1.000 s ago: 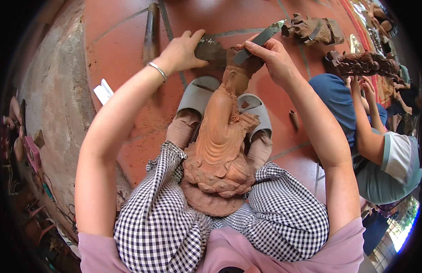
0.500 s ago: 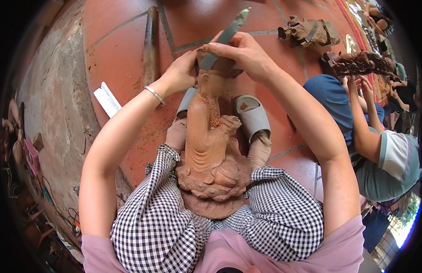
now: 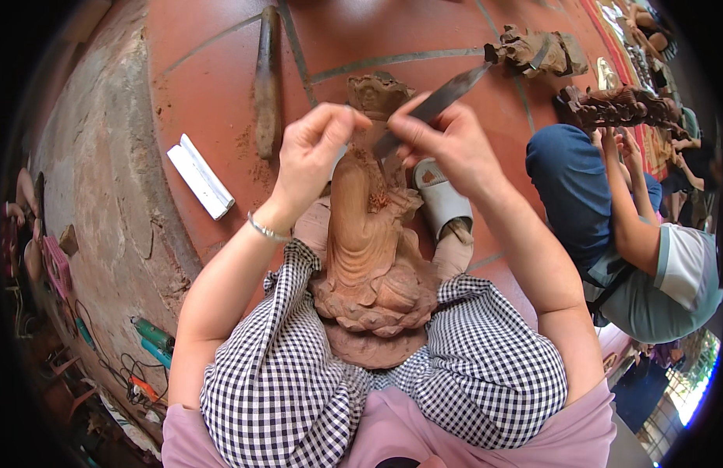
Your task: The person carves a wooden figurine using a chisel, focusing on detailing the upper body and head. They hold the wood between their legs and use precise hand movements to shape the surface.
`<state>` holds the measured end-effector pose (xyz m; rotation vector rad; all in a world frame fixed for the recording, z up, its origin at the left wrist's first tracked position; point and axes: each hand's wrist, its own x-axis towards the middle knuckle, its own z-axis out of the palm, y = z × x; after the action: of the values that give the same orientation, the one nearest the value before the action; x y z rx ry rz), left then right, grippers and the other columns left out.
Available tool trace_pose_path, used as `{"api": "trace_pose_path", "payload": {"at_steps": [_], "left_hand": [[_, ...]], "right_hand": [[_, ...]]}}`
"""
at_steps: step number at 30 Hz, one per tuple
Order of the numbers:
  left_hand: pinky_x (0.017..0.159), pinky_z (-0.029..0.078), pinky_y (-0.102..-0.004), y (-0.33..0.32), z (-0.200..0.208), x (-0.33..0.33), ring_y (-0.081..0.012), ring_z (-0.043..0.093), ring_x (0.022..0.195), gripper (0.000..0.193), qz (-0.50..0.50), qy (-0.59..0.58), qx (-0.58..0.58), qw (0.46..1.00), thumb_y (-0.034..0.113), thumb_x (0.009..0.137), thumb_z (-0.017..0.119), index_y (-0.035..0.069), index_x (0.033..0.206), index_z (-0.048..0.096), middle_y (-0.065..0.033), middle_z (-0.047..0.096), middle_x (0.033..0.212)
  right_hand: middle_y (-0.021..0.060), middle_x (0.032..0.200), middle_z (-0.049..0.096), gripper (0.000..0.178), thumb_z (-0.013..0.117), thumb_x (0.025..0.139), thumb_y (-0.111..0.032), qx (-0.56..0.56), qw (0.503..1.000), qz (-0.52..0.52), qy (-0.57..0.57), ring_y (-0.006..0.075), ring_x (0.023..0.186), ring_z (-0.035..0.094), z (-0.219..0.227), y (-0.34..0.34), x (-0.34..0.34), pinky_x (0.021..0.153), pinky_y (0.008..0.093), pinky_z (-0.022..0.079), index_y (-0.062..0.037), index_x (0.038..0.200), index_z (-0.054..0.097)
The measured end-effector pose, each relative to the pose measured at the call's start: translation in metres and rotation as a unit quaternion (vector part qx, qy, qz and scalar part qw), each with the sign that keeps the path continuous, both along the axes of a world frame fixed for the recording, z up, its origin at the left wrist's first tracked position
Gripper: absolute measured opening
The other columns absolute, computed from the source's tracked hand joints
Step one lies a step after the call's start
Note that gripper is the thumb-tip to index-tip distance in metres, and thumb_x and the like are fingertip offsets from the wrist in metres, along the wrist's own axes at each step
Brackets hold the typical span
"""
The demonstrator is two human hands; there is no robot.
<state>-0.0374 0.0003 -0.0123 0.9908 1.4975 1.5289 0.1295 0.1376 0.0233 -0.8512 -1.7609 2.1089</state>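
Over the statue (image 3: 357, 234) between your legs (image 3: 268, 347), your right hand (image 3: 451, 144) pinches a blade (image 3: 454, 90). Your left hand (image 3: 314, 152), fingers curled, has just come off its head (image 3: 379, 95); I cannot tell whether it holds anything. That side seems unsteadied.

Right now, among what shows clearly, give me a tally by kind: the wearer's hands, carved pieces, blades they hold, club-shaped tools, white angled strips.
Hands: 2 (left hand, right hand)
Carved pieces: 3 (seated figure, rough brown piece, dark ornate piece)
Held blades: 1 (dark blade)
Club-shaped tools: 1 (long club)
White angled strips: 1 (white strip)
Total: 8
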Motion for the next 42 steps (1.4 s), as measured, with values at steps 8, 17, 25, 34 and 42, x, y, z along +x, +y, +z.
{"api": "trace_pose_path", "payload": {"at_steps": [8,17,25,34,42], "left_hand": [[0.086,0.052,-0.0314,-0.039,0.002,0.012,-0.0181,0.066,0.096,0.011,-0.016,0.027,-0.027,0.999,0.010,0.088,0.073,-0.001,0.092,0.073,-0.0089,0.070,0.102],[0.070,0.051,-0.0265,-0.023,-0.001,0.005,-0.0108,0.064,0.077,0.013,0.034,0.094,-0.073,0.992,0.010,0.089,0.072,-0.003,0.091,0.072,-0.0074,0.071,0.083],[0.070,0.049,-0.0240,-0.042,-0.013,0.021,-0.0065,0.060,0.077,0.018,0.042,-0.035,-0.011,0.998,0.013,0.093,0.069,-0.003,0.100,0.068,-0.0020,0.070,0.085],[0.071,0.047,-0.0227,-0.048,-0.027,0.023,-0.0045,0.057,0.079,0.017,0.073,-0.083,0.025,0.994,0.015,0.093,0.070,-0.002,0.097,0.070,0.0019,0.066,0.081],[0.071,0.045,-0.0212,-0.033,-0.028,0.016,-0.0046,0.055,0.079,0.017,0.103,-0.131,-0.116,0.979,0.017,0.095,0.070,0.001,0.096,0.070,0.0037,0.065,0.086]], "right_hand": [[0.0047,0.084,0.069,0.020,0.075,0.089,-0.019,-0.080,0.990,0.111,-0.023,0.0109,0.074,0.065,-0.004,-0.019,-0.005,0.066,0.0244,0.054,-0.0019,0.098,0.069],[0.0028,0.083,0.070,0.025,0.074,0.090,-0.023,-0.078,0.984,0.145,-0.069,0.0082,0.071,0.066,-0.016,0.006,-0.027,0.059,0.0205,0.052,-0.0022,0.104,0.069],[0.0025,0.084,0.068,0.024,0.073,0.090,-0.023,0.014,0.973,0.220,-0.068,0.0094,0.071,0.063,0.002,0.002,-0.037,0.064,0.0241,0.051,-0.0011,0.098,0.068],[0.0028,0.079,0.065,0.016,0.070,0.091,-0.015,0.042,0.961,0.260,-0.089,0.0074,0.057,0.060,0.011,0.002,-0.051,0.052,0.0231,0.048,0.0002,0.095,0.065],[0.0025,0.076,0.064,0.015,0.068,0.092,-0.015,0.104,0.960,0.224,-0.135,0.0061,0.049,0.054,0.015,0.009,-0.061,0.043,0.0229,0.041,-0.0005,0.093,0.065]]}}
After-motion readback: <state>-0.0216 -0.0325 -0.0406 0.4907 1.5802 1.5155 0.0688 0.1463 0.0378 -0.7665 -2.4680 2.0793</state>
